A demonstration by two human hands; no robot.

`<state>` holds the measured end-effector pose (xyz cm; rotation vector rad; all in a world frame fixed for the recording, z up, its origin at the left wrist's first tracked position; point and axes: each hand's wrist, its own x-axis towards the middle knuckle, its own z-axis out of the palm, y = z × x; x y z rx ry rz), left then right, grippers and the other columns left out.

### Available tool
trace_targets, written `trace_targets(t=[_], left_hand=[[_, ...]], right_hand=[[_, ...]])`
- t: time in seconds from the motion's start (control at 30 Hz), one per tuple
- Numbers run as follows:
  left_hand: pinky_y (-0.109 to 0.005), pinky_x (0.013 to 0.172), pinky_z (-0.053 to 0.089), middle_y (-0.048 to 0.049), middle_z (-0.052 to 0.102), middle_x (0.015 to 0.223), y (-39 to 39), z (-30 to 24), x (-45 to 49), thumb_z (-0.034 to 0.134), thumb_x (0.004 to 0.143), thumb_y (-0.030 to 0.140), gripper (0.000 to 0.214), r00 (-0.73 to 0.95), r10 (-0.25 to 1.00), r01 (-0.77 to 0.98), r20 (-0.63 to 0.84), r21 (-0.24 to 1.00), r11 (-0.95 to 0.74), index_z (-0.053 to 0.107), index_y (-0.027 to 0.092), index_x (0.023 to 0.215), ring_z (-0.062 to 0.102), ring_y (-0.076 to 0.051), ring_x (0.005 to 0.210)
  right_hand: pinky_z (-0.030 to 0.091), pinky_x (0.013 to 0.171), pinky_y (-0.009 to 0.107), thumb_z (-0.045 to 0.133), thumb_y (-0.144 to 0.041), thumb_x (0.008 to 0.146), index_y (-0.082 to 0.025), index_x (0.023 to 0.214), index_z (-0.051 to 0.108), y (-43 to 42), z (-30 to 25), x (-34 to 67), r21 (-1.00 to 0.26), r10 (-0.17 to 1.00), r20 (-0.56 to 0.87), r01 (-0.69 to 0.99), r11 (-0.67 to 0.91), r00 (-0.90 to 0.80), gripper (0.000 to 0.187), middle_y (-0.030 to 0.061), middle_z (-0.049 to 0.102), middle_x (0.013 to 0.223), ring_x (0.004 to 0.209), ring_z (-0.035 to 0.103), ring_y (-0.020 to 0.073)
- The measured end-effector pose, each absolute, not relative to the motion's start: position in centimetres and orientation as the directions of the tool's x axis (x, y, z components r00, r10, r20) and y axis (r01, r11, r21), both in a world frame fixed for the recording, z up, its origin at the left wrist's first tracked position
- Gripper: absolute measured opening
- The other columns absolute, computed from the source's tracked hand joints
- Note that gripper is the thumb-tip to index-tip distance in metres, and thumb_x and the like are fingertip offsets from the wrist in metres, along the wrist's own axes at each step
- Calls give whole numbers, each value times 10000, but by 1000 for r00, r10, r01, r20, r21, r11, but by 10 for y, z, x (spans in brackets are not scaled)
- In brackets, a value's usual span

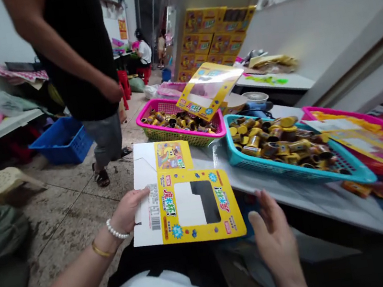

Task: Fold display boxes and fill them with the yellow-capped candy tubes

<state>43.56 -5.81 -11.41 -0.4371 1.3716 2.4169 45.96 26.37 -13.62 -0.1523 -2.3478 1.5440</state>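
While flat, the yellow carton blank (179, 179) shows a window (190, 204).

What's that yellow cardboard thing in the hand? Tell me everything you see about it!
This flat yellow cardboard box blank is unfolded, with white flaps, a cartoon picture panel, blue stars, red-and-black lettering, a barcode and a rectangular window hole. It lies nearly level, gripped at its edge by the left hand.

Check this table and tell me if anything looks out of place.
One thing: a flat yellow carton blank sits tilted across the pink basket, leaning over its small gold containers, unlike the blank lying flat at the left hand.
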Motion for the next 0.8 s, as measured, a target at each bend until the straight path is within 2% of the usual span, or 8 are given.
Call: trace_targets(t=[0.03,0.1,0.17,0.3,0.37,0.47,0.6,0.8], left_hand=[[-367,756,623,-144,793,845,-58,-118,438,786,772,322,276,-891,149,-446,-429,767,-462,727,73,878,757,-256,745],[-364,730,616,-147,785,827,-54,-128,440,824,728,379,352,-866,203,-500,-457,782,-373,720,72,865,749,-260,736],[-380,750,608,-161,780,890,-48,-139,438,839,703,427,447,-876,188,-480,-444,838,-258,706,70,935,743,-274,795],[-372,888,567,-175,665,1267,-45,-154,428,793,745,370,629,-963,-245,-103,-111,994,-46,571,130,1282,664,-248,1071],[-367,915,544,-154,644,1269,-47,-150,424,738,792,339,590,-938,-344,13,52,993,115,555,154,1321,642,-222,1074],[-379,916,532,-119,692,1132,-48,-137,422,640,873,333,298,-944,-235,139,232,924,355,701,168,1113,652,-221,1030],[-446,1048,470,-139,700,1199,-42,-125,420,623,897,339,302,-897,-126,296,424,786,542,729,167,1122,610,-265,1172],[-417,999,476,-146,736,1128,-41,-131,397,579,898,542,467,-958,79,282,276,853,440,752,160,1102,628,-286,1107]], right_hand=[[439,1108,629,675,-645,801,-206,1412,566,268,-142,459,-962,297,11,71,264,-955,760,165,573,1459,1361,516,410],[591,928,576,754,-652,725,-178,1250,682,267,-151,463,-945,136,-321,327,22,-937,711,184,711,1255,1168,666,420],[649,781,514,814,-585,707,-168,1130,742,261,-153,468,-902,-35,-423,424,-77,-906,599,170,769,1108,998,740,392],[658,736,486,860,-536,685,-176,1035,790,257,-133,468,-937,-52,-342,344,-54,-938,507,144,790,1025,848,767,339],[655,765,495,863,-544,677,-183,1004,804,261,-122,463,-948,-36,-314,316,-30,-949,490,138,794,1003,841,768,340],[650,781,499,855,-543,690,-188,995,813,266,-113,458,-949,-68,-312,314,-17,-948,470,140,794,1001,845,769,349],[641,811,488,843,-516,720,-203,1012,817,264,-114,461,-946,-133,-318,324,-23,-939,429,136,794,1007,874,768,341],[634,733,428,792,-516,778,-197,1030,817,252,-104,472,-955,-303,-283,297,1,-910,408,130,798,906,775,760,297]])
